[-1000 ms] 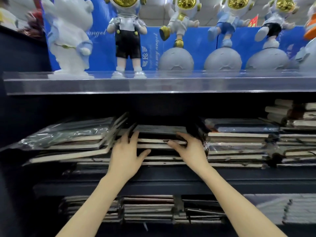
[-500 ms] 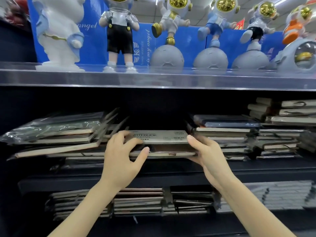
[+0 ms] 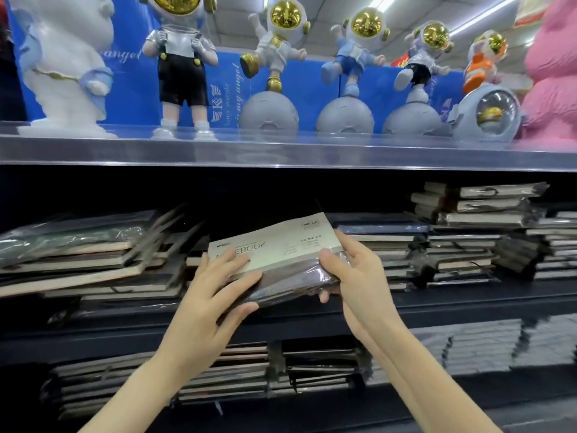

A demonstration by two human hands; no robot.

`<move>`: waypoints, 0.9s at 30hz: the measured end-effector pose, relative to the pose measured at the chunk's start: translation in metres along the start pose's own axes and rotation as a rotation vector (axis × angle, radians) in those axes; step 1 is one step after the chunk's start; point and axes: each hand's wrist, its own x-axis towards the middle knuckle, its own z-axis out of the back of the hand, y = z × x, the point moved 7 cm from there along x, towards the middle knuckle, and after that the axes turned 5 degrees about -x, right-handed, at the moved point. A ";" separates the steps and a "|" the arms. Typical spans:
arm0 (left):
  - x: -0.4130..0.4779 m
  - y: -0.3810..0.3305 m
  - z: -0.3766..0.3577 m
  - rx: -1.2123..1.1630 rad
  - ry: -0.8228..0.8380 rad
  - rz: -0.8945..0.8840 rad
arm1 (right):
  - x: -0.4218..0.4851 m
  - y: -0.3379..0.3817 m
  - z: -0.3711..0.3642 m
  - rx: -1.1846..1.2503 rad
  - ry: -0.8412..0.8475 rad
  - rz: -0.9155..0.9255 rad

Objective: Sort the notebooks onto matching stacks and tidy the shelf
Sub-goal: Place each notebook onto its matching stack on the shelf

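Both grips are holding one notebook in front of the middle shelf, just above its front edge and near the middle of its length. The notebook is sitting in clear wrap, showing a pale band printed NOTEBOOK over a dark cover, and it is tilting with its right end higher.

The left grip is closing on the notebook's left end, its fingers spreading flat over the band while the thumb is tucking under the near edge. The right grip is clamping the right end, thumb lying on top and the other fingers curling round behind and beneath.

Behind the notebook, a leaning pile of wrapped notebooks is slumping along the shelf's left part. A neater pile is lying just right of the notebook, and taller piles are crowding the shelf's right end. More notebooks are lying stacked on the lower shelf.

Above, a clear shelf is carrying gold-visored astronaut figurines, a white figure at its left end and a pink one at its right end.
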 end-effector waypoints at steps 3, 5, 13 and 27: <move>0.033 -0.016 -0.012 0.068 -0.060 -0.083 | 0.008 0.010 0.032 0.011 -0.093 -0.032; 0.060 -0.022 -0.024 0.120 -0.088 -0.078 | 0.018 0.011 0.063 0.016 -0.198 -0.067; 0.133 -0.011 -0.090 -0.108 0.025 0.227 | 0.072 0.014 0.155 -0.118 -0.319 -0.207; 0.067 0.041 -0.034 0.398 -0.107 0.194 | 0.001 0.016 0.048 -1.368 -0.311 0.865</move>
